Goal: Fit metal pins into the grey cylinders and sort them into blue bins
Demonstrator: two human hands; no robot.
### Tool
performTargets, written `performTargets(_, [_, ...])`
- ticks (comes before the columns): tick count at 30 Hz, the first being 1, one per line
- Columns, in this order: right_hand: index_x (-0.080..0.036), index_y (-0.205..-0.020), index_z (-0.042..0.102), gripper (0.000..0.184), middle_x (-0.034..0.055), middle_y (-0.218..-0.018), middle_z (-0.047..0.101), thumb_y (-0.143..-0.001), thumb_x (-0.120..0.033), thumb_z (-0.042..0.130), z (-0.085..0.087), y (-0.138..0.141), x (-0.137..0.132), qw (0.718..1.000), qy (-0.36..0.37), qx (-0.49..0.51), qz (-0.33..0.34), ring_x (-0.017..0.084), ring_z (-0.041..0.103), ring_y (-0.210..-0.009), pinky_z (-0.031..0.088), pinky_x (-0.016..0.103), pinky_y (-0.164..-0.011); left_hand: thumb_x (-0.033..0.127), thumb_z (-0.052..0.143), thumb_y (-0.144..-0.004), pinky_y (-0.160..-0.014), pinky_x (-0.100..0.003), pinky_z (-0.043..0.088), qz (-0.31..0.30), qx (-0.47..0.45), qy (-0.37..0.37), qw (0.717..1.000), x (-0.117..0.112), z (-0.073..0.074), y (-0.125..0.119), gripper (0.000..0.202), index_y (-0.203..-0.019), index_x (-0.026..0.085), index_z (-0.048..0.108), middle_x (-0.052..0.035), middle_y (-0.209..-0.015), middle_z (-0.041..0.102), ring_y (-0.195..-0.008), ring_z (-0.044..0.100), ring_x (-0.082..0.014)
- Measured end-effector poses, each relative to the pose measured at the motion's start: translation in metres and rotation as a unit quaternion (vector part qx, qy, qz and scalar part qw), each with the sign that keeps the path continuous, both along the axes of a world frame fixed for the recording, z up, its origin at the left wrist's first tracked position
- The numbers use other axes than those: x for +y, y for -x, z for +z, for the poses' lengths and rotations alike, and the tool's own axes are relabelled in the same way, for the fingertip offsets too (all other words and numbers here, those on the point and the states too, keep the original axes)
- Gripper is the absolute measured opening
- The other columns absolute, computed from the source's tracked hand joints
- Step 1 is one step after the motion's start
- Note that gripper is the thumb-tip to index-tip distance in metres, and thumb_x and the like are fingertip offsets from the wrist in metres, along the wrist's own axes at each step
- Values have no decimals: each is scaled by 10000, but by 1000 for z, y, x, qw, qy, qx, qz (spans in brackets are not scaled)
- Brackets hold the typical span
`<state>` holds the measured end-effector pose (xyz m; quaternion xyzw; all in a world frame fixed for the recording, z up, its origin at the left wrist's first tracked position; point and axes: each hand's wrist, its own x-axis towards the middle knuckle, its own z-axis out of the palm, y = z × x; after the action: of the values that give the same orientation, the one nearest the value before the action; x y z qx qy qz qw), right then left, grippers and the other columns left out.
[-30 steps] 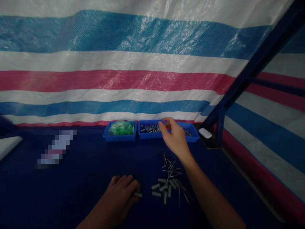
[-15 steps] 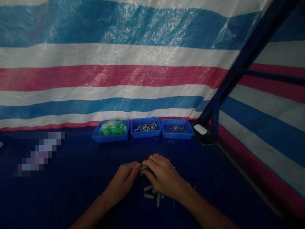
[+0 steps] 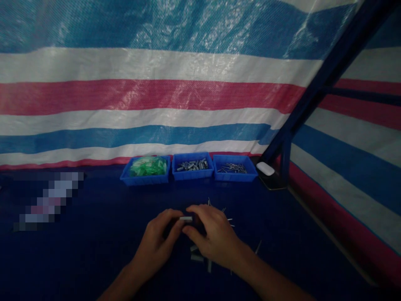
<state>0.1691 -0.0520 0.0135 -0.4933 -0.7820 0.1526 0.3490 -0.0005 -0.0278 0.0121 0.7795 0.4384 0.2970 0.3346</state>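
Note:
My left hand (image 3: 158, 238) and my right hand (image 3: 213, 236) meet over the dark blue table (image 3: 94, 251), fingers pinched together on a small grey sleeve (image 3: 186, 218) held between them. Under my right hand lies a loose pile of grey sleeves (image 3: 199, 257) and thin metal pins (image 3: 228, 219), partly hidden. At the back stand three blue trays in a row: one with green pieces (image 3: 145, 169), one with grey sleeves (image 3: 192, 167), one with metal pins (image 3: 234, 169).
A striped blue, white and red tarp (image 3: 156, 92) hangs behind the table. A dark blue frame post (image 3: 313, 96) slants down at the right, with a small white object (image 3: 265, 168) at its foot. A blurred patch (image 3: 48, 200) lies on the left.
My right hand came back from the trays to my left hand and both now pinch one grey sleeve, lifted slightly off the pile. The camera view shifted a little.

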Motion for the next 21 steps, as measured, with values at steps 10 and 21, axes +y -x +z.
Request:
performTargets(10, [-154, -886, 578, 181, 48, -746, 610, -876, -213, 407, 22, -1, 37, 984, -165, -52, -36, 158, 546, -699, 404, 293, -679, 376, 369, -870, -662, -245, 426, -98, 41, 65, 992, -6, 3, -5, 262, -881, 176, 536, -10, -799, 564, -703, 520, -126])
performTargets(21, [-149, -1055, 548, 244, 59, -810, 636, -860, -255, 446, 10, -47, 56, 989, -95, -1, -110, 158, 590, -704, 467, 280, -660, 194, 442, -847, -759, -260, 425, -184, 143, -5, 972, -10, -4, -2, 114, -934, 220, 510, -8, -933, 527, -850, 528, -130])
